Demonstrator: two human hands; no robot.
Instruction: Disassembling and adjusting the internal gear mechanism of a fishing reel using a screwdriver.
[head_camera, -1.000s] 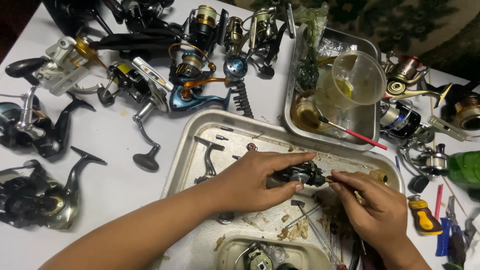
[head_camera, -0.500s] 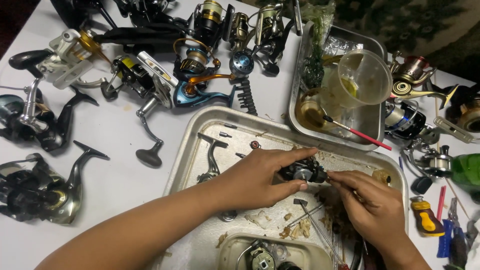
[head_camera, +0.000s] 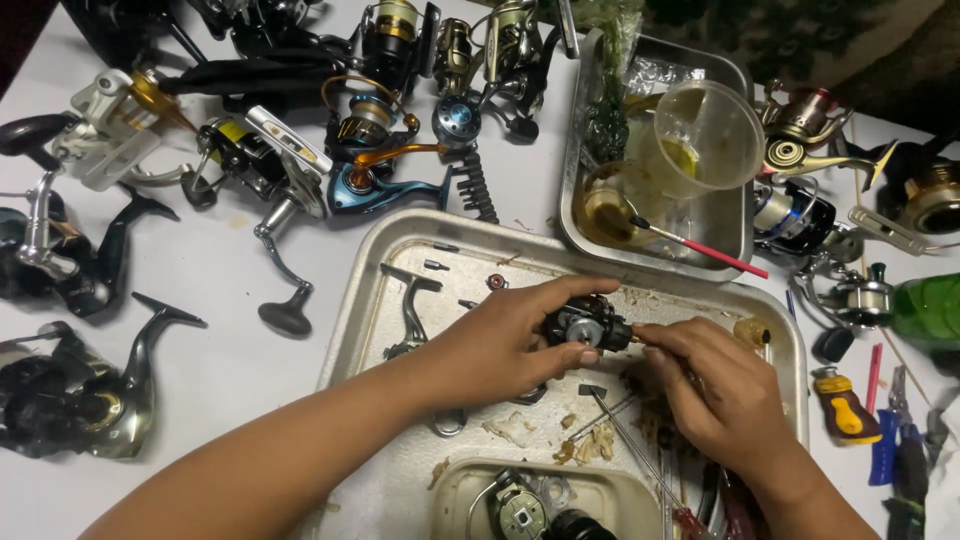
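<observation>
Left hand (head_camera: 500, 345) is gripping the small black reel part (head_camera: 585, 325) a little farther up the metal tray (head_camera: 370, 290) than a second ago, thumb now tucked under it. Right hand (head_camera: 720, 385) is closing in, fingertips now touching the part's right end. The whole view is drifting slightly, so the reels on the table are sitting a touch lower in frame.

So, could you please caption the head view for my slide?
Two hands hold a small black reel part over a metal tray.
</observation>
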